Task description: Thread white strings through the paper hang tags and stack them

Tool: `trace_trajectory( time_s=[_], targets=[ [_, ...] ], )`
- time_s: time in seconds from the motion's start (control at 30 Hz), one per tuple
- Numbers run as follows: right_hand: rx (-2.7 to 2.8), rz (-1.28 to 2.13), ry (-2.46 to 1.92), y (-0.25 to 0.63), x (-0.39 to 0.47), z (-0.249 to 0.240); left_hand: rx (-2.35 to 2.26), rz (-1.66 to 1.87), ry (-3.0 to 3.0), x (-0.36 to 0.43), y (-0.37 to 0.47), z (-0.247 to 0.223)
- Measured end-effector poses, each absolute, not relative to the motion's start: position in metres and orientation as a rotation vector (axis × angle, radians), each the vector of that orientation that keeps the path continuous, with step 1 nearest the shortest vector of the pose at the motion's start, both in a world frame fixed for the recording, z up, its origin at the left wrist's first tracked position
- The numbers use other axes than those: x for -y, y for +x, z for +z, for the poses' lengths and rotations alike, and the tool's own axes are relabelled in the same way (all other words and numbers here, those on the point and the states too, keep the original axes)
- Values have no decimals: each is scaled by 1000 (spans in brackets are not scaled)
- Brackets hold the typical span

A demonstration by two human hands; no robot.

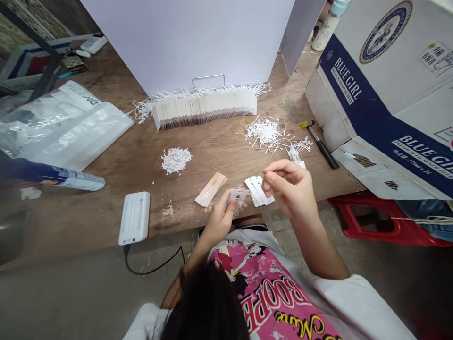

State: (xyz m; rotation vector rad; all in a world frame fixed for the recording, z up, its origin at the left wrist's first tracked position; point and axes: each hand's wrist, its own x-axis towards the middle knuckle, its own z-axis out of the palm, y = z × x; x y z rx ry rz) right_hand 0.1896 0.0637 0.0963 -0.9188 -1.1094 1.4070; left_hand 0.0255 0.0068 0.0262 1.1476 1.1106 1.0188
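Observation:
My left hand [218,218] is closed around a white hang tag [239,194] just over the table's front edge. To its right, my right hand [295,191] is raised with thumb and index finger pinched; whatever they hold is too small to make out. Between the hands lies a fanned pile of white tags [258,192]. A beige stack of cards [211,189] rests left of my left hand. Beyond the right hand is a loose heap of white strings [266,133], with a smaller string bundle [297,150] nearer the hand. Small white bits [176,160] form a pile farther left.
A long row of strung tags [207,109] stands against a pale board [198,42]. A Blue Girl carton [375,104] and a black-handled tool [326,152] occupy the right. On the left are a power bank [134,218], a spray can [81,180] and plastic bags [95,132].

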Motion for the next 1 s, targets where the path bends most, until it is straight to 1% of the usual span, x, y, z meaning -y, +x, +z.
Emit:
trace_trajectory(
  time_s=[0.1, 0.17, 0.23, 0.4, 0.67, 0.77, 1.0],
  targets=[
    [1221, 1269, -1097, 191, -65, 78, -1085, 1022, 1070, -6, 27, 29],
    [1329, 1304, -1157, 192, -68, 64, -1054, 1020, 1002, -6, 27, 32],
    [1415, 1459, -1167, 193, -70, 53, -1022, 1008, 942, -6, 27, 35],
    [1282, 2102, -927, 185, -71, 33, -971, 962, 866, -6, 26, 42],
    [967, 2412, -572, 177, -78, 20, -847, 914, 690, -1, 21, 41],
    [882, 2444, -519, 175, -78, 15, -835, 881, 690, 0, 20, 41],
    [817, 2254, -685, 173, -85, 20, -908, 861, 719, 1, 21, 42]
  ],
)
